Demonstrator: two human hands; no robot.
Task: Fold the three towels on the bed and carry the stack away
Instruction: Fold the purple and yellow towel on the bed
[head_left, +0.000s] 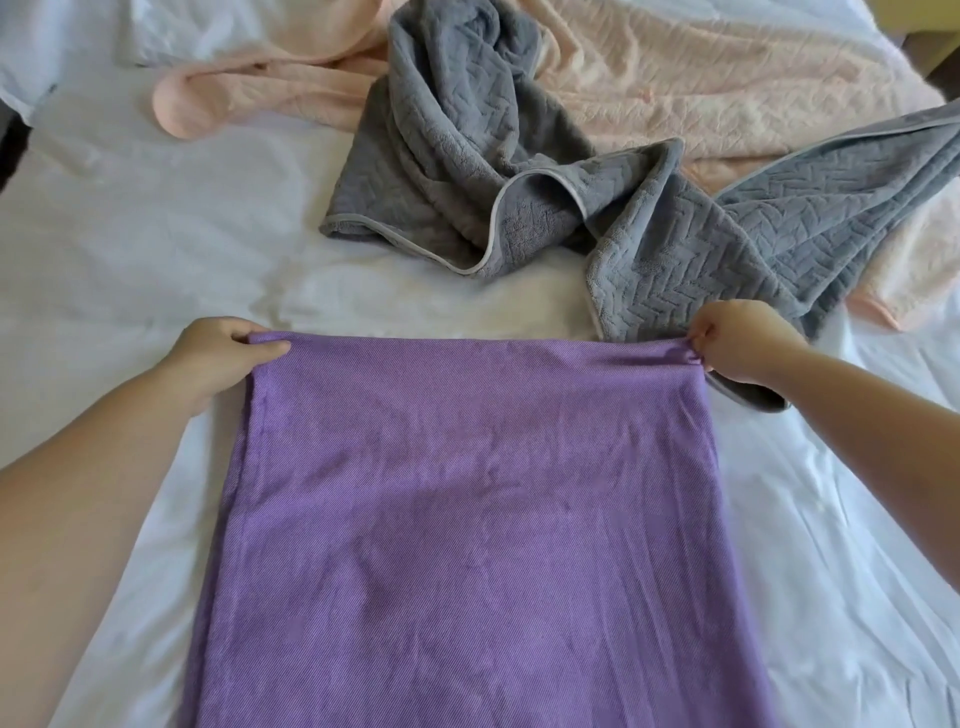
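Note:
A purple towel (478, 519) stretches from the bottom of the view up to mid-frame over the white bed (130, 270). My left hand (223, 353) pinches its far left corner, thumb on top. My right hand (737, 343) pinches its far right corner. The far edge is pulled taut between them. A grey towel (493, 171) with a zigzag texture lies crumpled just beyond, and its near end passes under my right hand. A pale pink towel (701, 83) lies spread and rumpled at the back, partly under the grey one.
White sheet lies open to the left and right of the purple towel. A white pillow or cover (62, 47) sits at the back left. A dark gap (10, 135) shows at the left edge, and a bit of furniture (935, 47) at the back right corner.

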